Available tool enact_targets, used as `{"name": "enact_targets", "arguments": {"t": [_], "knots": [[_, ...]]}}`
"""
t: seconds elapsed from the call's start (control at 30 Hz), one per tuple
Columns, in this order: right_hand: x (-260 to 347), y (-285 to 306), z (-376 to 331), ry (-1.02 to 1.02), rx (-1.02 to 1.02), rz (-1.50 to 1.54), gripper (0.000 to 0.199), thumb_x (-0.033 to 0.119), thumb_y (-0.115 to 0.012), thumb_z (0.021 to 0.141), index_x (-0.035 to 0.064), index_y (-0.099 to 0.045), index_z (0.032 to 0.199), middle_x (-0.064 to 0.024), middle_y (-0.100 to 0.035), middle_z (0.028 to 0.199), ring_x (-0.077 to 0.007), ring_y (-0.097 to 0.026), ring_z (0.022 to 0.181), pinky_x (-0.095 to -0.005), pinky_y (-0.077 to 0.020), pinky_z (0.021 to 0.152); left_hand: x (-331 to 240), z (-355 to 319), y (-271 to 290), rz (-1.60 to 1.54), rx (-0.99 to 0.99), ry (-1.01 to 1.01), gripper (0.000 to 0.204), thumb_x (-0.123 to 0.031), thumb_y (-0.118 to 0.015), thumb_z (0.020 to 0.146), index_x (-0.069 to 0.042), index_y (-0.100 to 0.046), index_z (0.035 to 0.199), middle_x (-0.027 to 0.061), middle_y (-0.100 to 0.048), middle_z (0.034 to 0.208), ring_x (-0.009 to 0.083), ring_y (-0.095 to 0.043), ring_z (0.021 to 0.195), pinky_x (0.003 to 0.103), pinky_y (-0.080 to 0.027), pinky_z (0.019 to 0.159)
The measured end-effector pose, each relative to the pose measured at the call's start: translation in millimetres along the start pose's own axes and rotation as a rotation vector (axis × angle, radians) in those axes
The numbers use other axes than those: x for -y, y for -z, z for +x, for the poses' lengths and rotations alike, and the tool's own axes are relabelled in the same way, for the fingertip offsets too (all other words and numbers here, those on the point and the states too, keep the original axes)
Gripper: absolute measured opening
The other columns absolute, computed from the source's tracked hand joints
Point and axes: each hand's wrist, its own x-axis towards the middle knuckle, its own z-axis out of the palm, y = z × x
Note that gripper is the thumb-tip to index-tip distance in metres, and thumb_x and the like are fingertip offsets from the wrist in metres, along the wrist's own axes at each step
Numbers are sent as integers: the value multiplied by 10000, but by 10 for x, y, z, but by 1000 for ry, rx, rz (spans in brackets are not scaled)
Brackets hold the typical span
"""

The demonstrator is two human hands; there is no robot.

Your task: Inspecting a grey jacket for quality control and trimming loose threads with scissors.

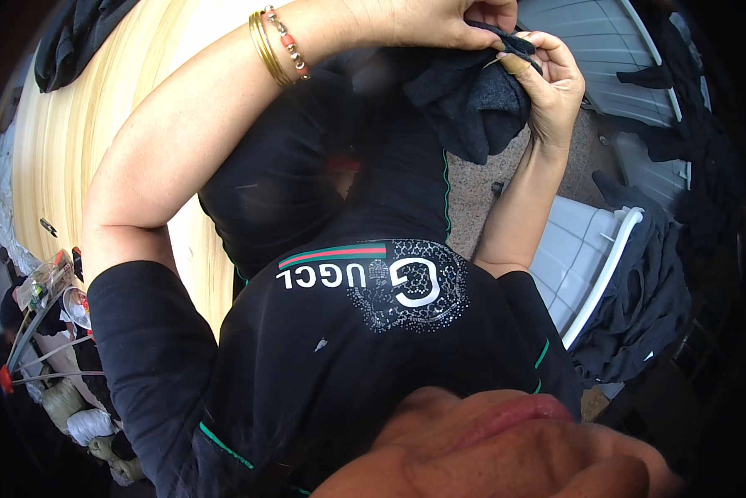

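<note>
A dark grey knitted cloth (472,104) hangs bunched between my hands over my lap, near the top of the view. My left hand (439,23), with gold bangles and a beaded bracelet at the wrist, pinches its upper edge from the left. From the right, my right hand (555,79) grips the same edge between thumb and fingers; the thumb wears a tan wrap. A thin pale sliver shows beside that thumb, too small to name. The fingertips of the two hands nearly meet. Part of my left hand's fingers is cut off by the picture's upper edge.
A pale wooden table (58,158) lies to my left, with dark cloth (78,37) at its far end. Small tools and spools of thread (91,425) sit at lower left. White plastic crates (568,261) stand on the right, with dark cloth (643,307) heaped over and beside them.
</note>
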Motion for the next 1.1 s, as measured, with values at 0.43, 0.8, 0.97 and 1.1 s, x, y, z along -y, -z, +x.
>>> {"name": "enact_targets", "arguments": {"t": [0.43,0.8,0.97,1.1], "knots": [[22,-146,0,158,-258,-286,190,-53,-732,806,-47,-675,988,-63,-682,902,-100,-645,828,-205,-523,778,-10,93,-76,38,-70,157,184,-92,-654,857,23,-528,926,130,-589,706,217,-591,665,334,-459,656],[-79,255,-148,-79,-309,-204,407,-53,-728,803,-62,-608,1192,-115,-654,1018,-100,-644,810,-192,-514,745,428,-77,246,-35,-18,407,214,-128,-593,892,49,-661,989,149,-671,851,229,-632,880,317,-467,820],[-101,478,-517,-354,-110,-418,354,-11,-750,799,-25,-647,1138,-17,-605,1049,-37,-559,761,-159,-439,680,32,-103,436,51,-33,476,245,-171,-620,884,21,-696,1016,136,-697,930,230,-629,954,316,-446,898],[-259,609,-759,-398,80,-452,158,27,-738,813,-27,-696,955,-7,-621,1019,-51,-543,828,-198,-424,713,-9,-121,277,22,-324,517,244,-189,-619,895,17,-700,997,128,-698,941,223,-620,943,316,-444,897]]}}
